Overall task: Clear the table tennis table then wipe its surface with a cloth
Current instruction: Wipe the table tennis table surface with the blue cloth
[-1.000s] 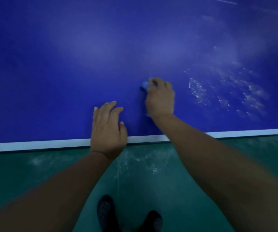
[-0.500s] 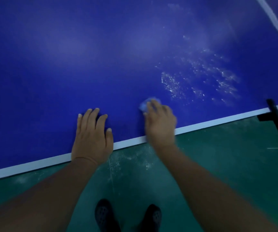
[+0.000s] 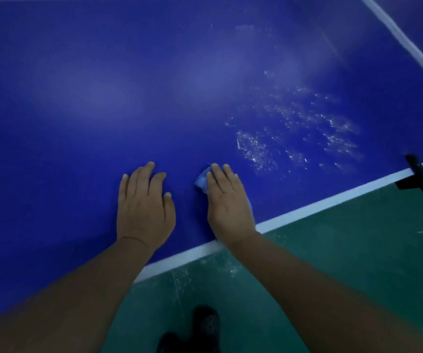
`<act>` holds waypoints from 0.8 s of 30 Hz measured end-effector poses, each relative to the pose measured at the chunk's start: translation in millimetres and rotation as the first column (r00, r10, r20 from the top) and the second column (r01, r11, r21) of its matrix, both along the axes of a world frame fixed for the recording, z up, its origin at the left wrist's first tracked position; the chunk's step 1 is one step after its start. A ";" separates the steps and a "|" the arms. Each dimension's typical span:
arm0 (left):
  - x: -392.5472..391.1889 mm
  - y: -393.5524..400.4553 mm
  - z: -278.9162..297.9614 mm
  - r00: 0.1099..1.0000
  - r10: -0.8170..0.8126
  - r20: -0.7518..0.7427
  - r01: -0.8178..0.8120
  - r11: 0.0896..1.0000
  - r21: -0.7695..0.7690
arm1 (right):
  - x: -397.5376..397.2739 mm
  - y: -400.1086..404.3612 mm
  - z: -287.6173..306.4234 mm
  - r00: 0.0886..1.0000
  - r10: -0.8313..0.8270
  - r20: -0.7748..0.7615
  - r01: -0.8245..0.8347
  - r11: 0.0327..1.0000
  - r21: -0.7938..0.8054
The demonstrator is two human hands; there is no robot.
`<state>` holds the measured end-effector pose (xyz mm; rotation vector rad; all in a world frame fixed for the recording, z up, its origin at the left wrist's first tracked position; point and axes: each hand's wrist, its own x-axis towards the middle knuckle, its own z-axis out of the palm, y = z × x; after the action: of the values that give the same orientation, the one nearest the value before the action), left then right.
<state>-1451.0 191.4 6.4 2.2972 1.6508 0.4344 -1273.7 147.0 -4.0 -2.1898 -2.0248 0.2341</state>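
One light-blue cloth (image 3: 201, 181) lies near the blue table's (image 3: 78, 98) white near edge, pressed flat under my right hand (image 3: 227, 202), fingers straight. Just left, my left hand (image 3: 143, 205) rests open-palmed on the surface. White specks (image 3: 294, 133) dot the table farther right.

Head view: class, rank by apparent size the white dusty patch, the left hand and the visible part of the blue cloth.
1. White dusty patch
2. Left hand
3. Blue cloth, mostly hidden under the right hand, so only its visible part counts.
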 end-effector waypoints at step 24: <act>8.8 41.2 -8.9 0.975 -0.087 -0.205 0.049 0.982 -0.185 | 86.7 27.5 -6.3 0.499 -0.864 -0.071 0.867 0.496 0.049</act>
<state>-1442.2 232.6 -2.5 2.3220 1.6243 0.0226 -1187.1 174.6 -10.3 -2.7794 -0.6342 0.0495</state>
